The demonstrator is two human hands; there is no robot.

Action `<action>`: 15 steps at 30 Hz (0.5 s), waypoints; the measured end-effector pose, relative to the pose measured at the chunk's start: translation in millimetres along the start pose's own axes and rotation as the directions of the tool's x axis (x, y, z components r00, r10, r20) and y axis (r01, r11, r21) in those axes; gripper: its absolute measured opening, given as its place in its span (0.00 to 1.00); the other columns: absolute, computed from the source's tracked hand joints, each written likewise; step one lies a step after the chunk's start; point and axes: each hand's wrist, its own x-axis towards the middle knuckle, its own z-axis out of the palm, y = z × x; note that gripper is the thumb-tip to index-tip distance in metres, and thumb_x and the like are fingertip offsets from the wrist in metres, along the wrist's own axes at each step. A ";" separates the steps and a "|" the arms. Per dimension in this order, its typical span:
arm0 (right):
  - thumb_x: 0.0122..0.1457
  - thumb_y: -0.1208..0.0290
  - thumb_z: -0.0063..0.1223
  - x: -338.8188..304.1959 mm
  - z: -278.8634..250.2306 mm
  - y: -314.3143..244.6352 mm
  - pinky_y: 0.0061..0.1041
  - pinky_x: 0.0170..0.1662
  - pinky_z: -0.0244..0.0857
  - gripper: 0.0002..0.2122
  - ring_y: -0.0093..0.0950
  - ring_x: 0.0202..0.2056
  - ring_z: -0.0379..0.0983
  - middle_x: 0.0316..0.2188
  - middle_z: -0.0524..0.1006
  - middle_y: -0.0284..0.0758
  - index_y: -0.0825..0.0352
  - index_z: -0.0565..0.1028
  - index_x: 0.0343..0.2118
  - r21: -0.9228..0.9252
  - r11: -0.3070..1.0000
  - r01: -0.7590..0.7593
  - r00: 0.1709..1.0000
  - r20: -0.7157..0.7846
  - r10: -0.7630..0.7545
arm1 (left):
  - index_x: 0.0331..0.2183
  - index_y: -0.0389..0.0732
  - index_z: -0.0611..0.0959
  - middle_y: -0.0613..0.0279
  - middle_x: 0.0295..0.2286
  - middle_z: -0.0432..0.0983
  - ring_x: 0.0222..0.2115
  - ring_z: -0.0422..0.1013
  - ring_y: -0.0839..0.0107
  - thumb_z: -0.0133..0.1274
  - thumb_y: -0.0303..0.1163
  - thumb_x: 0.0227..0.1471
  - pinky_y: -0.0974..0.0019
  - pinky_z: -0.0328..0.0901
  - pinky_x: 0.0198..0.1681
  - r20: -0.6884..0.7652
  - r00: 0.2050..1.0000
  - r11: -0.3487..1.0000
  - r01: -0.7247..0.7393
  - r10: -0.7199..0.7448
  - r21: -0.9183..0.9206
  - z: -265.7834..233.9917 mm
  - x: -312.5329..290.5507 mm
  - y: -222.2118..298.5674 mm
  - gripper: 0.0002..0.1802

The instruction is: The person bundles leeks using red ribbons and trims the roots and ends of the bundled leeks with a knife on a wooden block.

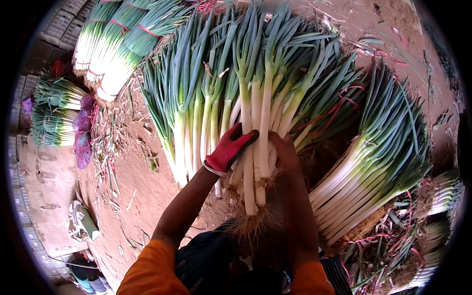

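Note:
My left hand [232, 148], in a red glove with dark fingertips, is closed round the white stalks of several long green onions [249, 169]. Their hairy, soil-brown roots [250, 223] hang towards me and their leaves point away. My right hand [284, 150], apparently bare, grips the same stalks from the right; its fingers are partly hidden. Beyond and to the left of my hands, a fanned layer of green onions [189, 98] lies with the white ends near me. On the right is another row of green onions [354, 172], resting on a brownish support.
Tied bundles of green onions [120, 44] lie at the far left, with a smaller stack [56, 113] beside a purple mesh bag [83, 130]. Red ties [339, 105] lie among the leaves. Rooted bundles [430, 246] sit at the lower right. Leaf scraps [105, 167] litter the earth floor.

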 end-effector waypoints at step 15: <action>0.52 0.63 0.54 -22.6 -13.6 28.8 0.28 0.49 0.62 0.26 0.30 0.45 0.69 0.46 0.70 0.38 0.70 0.63 0.53 -0.083 0.995 -0.061 0.993 -0.109 0.052 | 0.55 0.39 0.64 0.63 0.44 0.69 0.43 0.65 0.75 0.34 0.56 0.59 0.71 0.58 0.48 0.062 0.952 0.952 0.304 -0.301 -0.039 -28.1 -8.9 -79.3 0.34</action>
